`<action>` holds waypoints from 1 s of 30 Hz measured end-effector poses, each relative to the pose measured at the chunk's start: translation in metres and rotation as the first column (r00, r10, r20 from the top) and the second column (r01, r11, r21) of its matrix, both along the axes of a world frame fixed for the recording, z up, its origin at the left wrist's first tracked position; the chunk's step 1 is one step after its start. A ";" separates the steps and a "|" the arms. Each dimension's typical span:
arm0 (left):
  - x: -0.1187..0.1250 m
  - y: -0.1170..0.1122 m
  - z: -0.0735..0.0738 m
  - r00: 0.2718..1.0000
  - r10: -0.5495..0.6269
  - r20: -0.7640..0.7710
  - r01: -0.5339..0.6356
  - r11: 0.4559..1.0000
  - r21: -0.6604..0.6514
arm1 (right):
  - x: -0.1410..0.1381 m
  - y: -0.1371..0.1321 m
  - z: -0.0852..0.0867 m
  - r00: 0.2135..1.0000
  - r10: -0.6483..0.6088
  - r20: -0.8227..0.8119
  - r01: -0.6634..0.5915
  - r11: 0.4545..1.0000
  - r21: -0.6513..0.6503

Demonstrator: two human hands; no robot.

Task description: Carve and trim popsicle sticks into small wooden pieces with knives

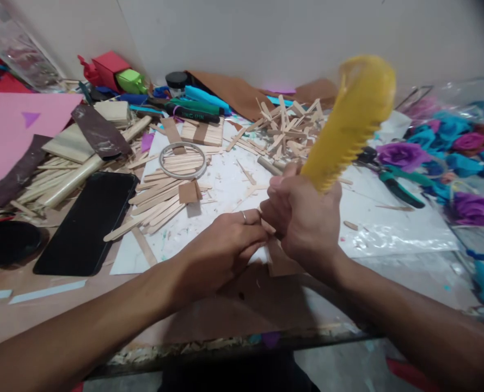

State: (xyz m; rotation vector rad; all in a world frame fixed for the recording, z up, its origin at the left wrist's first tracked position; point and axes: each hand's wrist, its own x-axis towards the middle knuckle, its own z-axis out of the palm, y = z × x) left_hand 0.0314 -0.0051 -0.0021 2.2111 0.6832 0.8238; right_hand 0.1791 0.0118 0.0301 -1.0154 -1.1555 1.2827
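Observation:
My right hand (307, 218) is closed round a yellow utility knife (343, 120), its ridged handle tilted up and to the right. The knife's lower end is hidden behind the fingers. Close against it, my left hand (229, 239) has its fingers curled down and wears a ring (244, 217). Whatever the left fingertips pinch is out of sight. Below the two hands lies a flat brown piece (282, 261). Wooden craft sticks (164, 204) lie fanned out on the white sheet (221, 185) beyond my left hand, with a roll of tape (183, 161) on top of them.
More craft sticks (290, 128) are heaped at the back. A black phone (89, 226) lies at left, near sandpaper strips (98, 130) and a glue stick (74, 179). Green-handled pliers (400, 188) and purple paper flowers (403, 155) are at right. The table edge (225, 343) runs in front.

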 end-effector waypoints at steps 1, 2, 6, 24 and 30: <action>0.000 0.000 0.001 1.000 -0.007 0.006 0.007 1.000 0.007 | 0.000 0.001 -0.001 0.999 -0.034 0.007 0.034 0.999 0.009; -0.001 0.001 0.001 1.000 -0.013 0.007 0.013 1.000 0.019 | -0.001 0.003 -0.002 0.997 -0.077 -0.007 0.077 0.997 0.019; -0.003 0.003 0.001 1.000 -0.012 -0.023 0.013 0.998 0.060 | -0.003 0.005 -0.001 0.993 -0.117 -0.023 0.117 0.993 0.018; -0.002 0.004 0.002 0.999 -0.021 -0.048 0.022 1.000 0.017 | -0.013 0.001 0.006 0.979 -0.161 -0.124 0.153 0.986 -0.071; -0.002 0.001 0.010 0.990 0.025 -0.136 -0.021 0.999 0.028 | 0.005 0.012 0.014 0.956 -0.114 -0.269 0.056 0.976 -0.212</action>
